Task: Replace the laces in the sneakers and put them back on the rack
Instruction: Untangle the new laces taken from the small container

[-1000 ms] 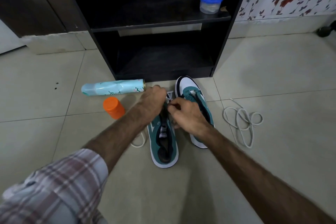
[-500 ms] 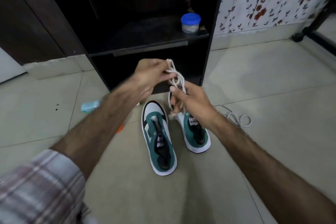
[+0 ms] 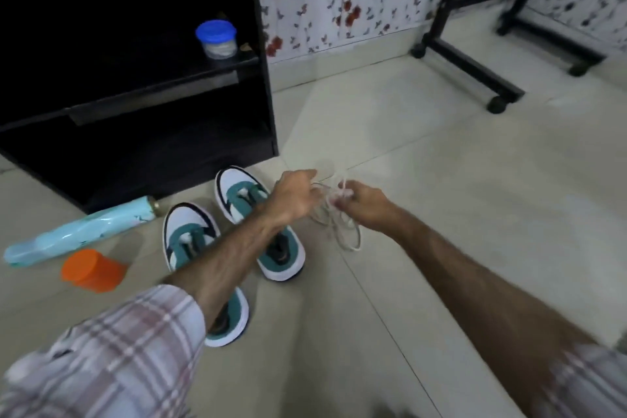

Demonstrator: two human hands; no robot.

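Observation:
Two teal-and-white sneakers stand side by side on the tiled floor before the black rack: the left sneaker and the right sneaker, both partly covered by my left forearm. To the right of the shoes, my left hand and my right hand both pinch a bundle of white laces. The loops hang down from my fingers just above the floor. The picture is blurred, so I cannot tell one lace from another.
A pale blue spray can lies on the floor left of the shoes, with an orange cap beside it. A blue-lidded jar sits on the rack's shelf. A black wheeled frame stands at the back right.
My hands lifted a white lace off the left sneaker, then swung right past the shoes to where the loose lace lay. The view turned right with them.

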